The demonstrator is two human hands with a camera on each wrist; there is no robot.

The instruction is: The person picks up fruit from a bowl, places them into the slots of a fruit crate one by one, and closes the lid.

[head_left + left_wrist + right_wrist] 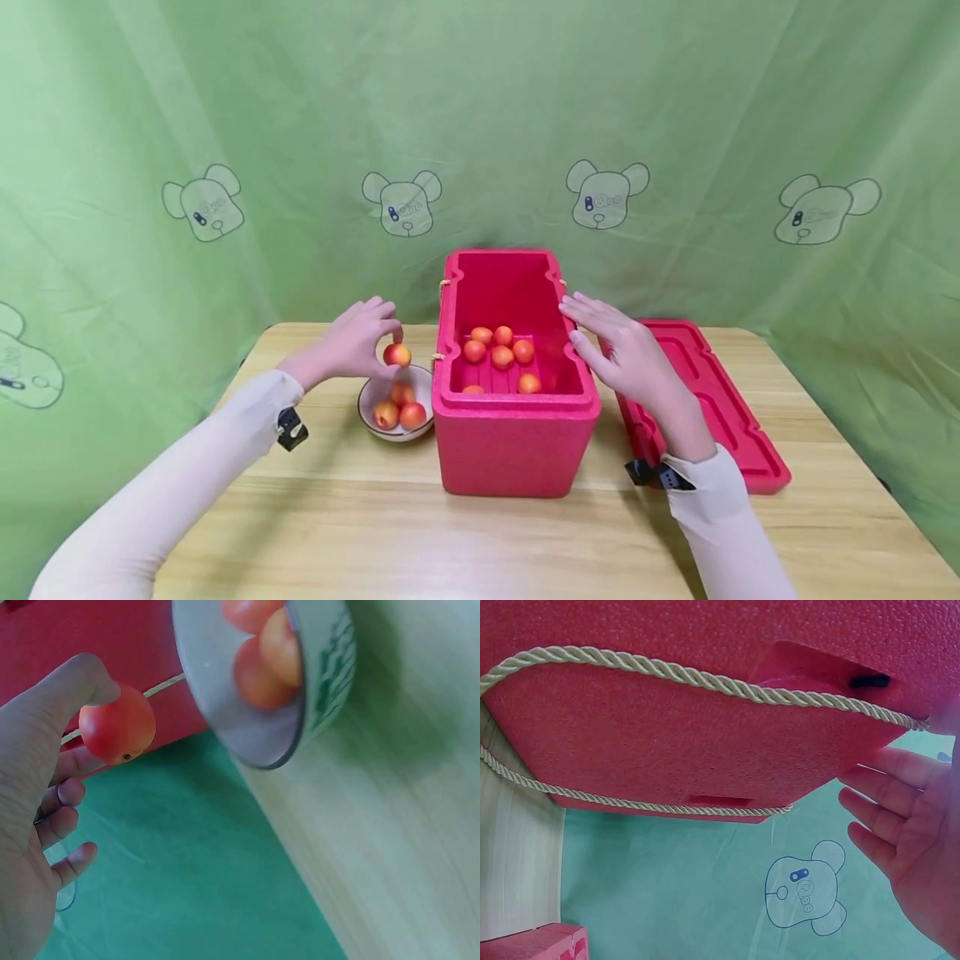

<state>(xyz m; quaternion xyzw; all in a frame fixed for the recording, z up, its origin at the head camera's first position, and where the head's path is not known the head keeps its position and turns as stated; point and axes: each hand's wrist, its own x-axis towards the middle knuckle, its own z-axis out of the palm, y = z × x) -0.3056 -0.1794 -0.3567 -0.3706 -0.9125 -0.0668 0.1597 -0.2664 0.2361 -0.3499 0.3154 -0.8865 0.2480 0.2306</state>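
Between thumb and fingertips, my left hand [358, 340] pinches a red-and-yellow apricot [397, 355], held over the far rim of a white bowl [365, 406]. Three more apricots [412, 415] lie in that bowl, close to the left side of a red foam box [517, 450]. The box is lidless, with several apricots [502, 357] on its floor. My right hand [626, 346] rests with extended fingers along the box's right rim. In the left wrist view, the pinched apricot [118, 726] shows a small dark spot at its end.
A red lid [712, 400] lies on the wooden table [360, 517], right of the box and partly behind my right forearm. Gold rope [667, 669] runs along the box's side. A green curtain [495, 108] with bear-head drawings hangs behind the table.
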